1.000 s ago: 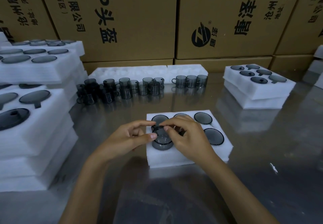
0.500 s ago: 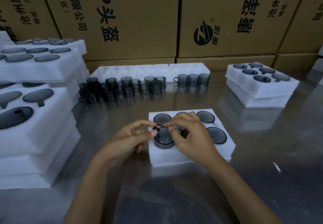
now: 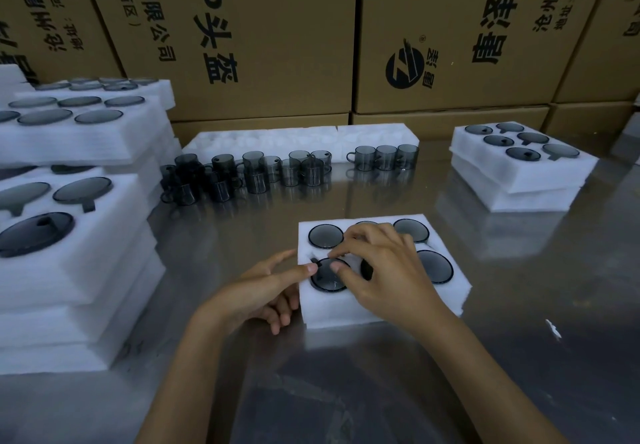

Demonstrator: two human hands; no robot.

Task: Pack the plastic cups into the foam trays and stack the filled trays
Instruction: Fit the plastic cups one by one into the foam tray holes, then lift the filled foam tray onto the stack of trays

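A white foam tray (image 3: 360, 310) lies in front of me on the steel table, with dark grey cups sunk in its holes. A grey cup (image 3: 327, 275) sits nearly flush in the front left hole. My right hand (image 3: 384, 267) lies over the tray's middle, with its thumb and fingers pressing on that cup. My left hand (image 3: 268, 289) rests at the tray's left edge, its thumb tip touching the cup's rim. Loose grey cups (image 3: 263, 173) with handles stand in a cluster further back.
Tall stacks of filled foam trays (image 3: 69, 270) rise at the left. A shorter stack of filled trays (image 3: 519, 173) sits at the right rear. Foam trays without cups (image 3: 301, 139) lie behind the loose cups. Cardboard boxes (image 3: 277, 28) wall off the back.
The cup stood proud of its hole between both hands' fingertips; now it has sunk nearly flush into the foam. My left hand has dropped to the tray's edge.
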